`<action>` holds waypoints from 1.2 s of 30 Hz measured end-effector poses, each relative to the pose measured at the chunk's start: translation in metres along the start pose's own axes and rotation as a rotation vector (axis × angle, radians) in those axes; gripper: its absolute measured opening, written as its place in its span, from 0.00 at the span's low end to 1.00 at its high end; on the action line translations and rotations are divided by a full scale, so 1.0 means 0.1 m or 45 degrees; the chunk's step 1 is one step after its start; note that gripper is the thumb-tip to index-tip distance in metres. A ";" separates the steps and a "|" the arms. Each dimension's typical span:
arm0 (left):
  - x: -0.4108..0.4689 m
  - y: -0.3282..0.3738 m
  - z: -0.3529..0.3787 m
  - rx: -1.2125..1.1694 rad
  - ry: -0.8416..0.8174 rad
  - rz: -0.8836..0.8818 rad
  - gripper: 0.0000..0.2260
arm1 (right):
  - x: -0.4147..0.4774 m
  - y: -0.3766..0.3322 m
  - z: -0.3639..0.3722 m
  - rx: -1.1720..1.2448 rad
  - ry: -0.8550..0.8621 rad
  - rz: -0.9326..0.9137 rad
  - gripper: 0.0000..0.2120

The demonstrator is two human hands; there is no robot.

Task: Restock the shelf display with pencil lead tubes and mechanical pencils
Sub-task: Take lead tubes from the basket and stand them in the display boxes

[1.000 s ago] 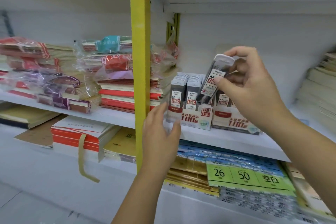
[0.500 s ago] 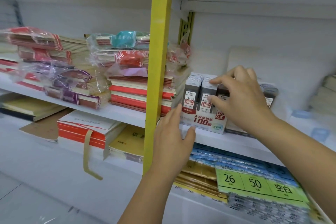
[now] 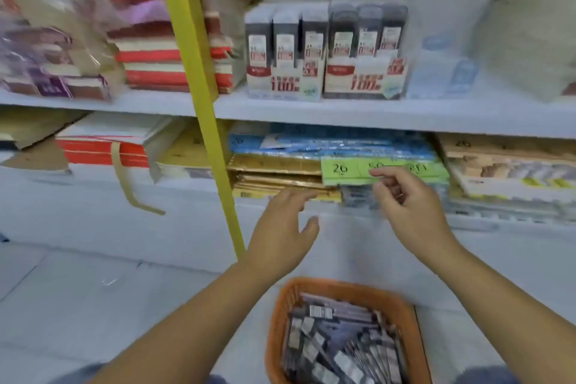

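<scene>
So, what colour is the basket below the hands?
Orange. The basket shows best in the head view.

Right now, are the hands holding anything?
No. The left hand and the right hand are both empty, above the orange basket of lead tubes.

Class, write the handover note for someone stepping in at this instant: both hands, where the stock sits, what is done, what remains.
Left hand: open, empty, in front of the lower stock.
Right hand: fingers loosely curled, holding nothing.
Stock: left display box and right display box stand side by side on the shelf; loose lead tubes lie in the orange basket below the hands.
Done: both boxes show a full front row of tubes.
Left: shelve the basket's tubes; no mechanical pencils are recognisable in this blurred view.
</scene>
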State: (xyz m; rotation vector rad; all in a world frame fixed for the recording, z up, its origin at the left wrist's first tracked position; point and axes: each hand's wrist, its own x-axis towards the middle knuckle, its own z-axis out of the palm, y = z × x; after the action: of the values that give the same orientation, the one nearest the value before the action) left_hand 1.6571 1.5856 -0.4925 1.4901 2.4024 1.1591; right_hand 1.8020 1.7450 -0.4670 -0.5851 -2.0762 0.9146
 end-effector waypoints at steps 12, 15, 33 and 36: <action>-1.28 -1.28 1.68 -0.012 -0.699 -0.816 0.20 | -2.14 2.23 0.66 -0.380 -0.871 1.012 0.14; -1.41 -1.45 1.84 -0.045 -0.736 -0.945 0.21 | -2.33 2.40 0.88 -0.531 -0.985 0.974 0.30; -1.44 -1.70 2.60 -0.047 -0.519 -1.187 0.40 | -2.42 2.61 1.22 -0.556 -0.886 0.890 0.26; -1.46 -1.71 2.67 -0.039 -0.509 -1.183 0.40 | -2.47 2.56 1.24 -0.593 -0.898 0.864 0.28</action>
State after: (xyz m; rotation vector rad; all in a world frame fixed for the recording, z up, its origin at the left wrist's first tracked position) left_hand 1.7247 1.5762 -0.8345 0.3825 2.2902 0.5936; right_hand 1.8731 1.6955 -0.8337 -1.4401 -2.8218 1.1149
